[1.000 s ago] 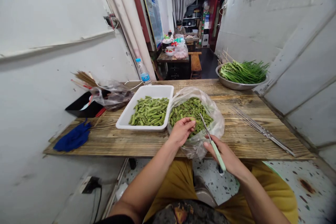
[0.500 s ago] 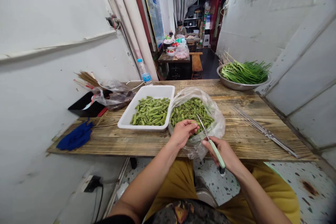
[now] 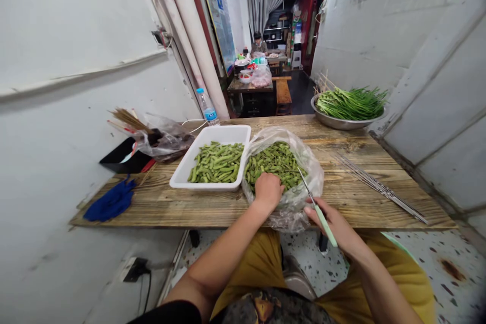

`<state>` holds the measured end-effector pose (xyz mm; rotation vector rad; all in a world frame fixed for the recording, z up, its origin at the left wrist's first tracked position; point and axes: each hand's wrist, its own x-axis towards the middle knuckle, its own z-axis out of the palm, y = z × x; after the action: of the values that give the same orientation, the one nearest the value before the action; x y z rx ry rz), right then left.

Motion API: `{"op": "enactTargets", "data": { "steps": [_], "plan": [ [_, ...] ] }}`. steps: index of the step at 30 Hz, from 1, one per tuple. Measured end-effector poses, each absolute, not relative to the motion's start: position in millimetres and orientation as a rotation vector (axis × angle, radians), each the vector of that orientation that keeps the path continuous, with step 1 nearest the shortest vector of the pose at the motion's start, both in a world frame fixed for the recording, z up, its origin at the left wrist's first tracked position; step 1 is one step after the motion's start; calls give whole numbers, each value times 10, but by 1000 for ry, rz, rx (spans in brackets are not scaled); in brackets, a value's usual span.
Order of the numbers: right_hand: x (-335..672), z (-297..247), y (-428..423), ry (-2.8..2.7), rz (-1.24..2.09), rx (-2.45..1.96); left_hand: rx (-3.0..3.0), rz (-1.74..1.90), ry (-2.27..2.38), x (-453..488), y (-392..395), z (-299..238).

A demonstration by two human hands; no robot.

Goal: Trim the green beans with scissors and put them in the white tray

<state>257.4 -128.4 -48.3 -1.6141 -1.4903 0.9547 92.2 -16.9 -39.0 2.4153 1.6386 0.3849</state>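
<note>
My left hand reaches down among the green soybean pods in a clear plastic bag. Its back faces me and its fingertips are hidden, so what it touches there cannot be made out. My right hand is closed on scissors with a pale green handle, seen nearly edge-on. Their metal blades point up and away over the bag's right side, apart from my left hand. Left of the bag, touching its edge, stands a white plastic tray with more pods in it.
Metal skewers lie at the right, below a steel bowl of green chives. A water bottle, a black box and a blue cloth are on the left. Another person sits far back.
My left hand has gone from holding a pod near the blades down into the pods in the bag. My right hand has moved slightly right with the scissors.
</note>
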Motion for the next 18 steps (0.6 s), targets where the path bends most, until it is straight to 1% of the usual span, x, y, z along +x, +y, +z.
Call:
{"op": "enactTargets", "data": {
  "steps": [2, 4, 9, 11, 14, 18],
  "plan": [
    [2588, -506, -1286, -1548, 964, -1615, 2435, 331, 1643, 956, -162, -396],
    [2596, -529, -1286, -1591, 972, -1624, 2356, 361, 1572, 948, -117, -405],
    [2578, -523, -1273, -1601, 959, -1673, 1867, 676, 1423, 859, 2, -423],
    [2567, -484, -1262, -1605, 978, -1660, 1691, 731, 1293, 836, 1, -403],
    [2559, -414, -1243, -1618, 1004, -1600, 1586, 690, 1122, 820, -45, -342],
    [2552, -380, -1215, -1648, 1001, -1555, 1589, 620, 1024, 797, -96, -246]
  ]
}}
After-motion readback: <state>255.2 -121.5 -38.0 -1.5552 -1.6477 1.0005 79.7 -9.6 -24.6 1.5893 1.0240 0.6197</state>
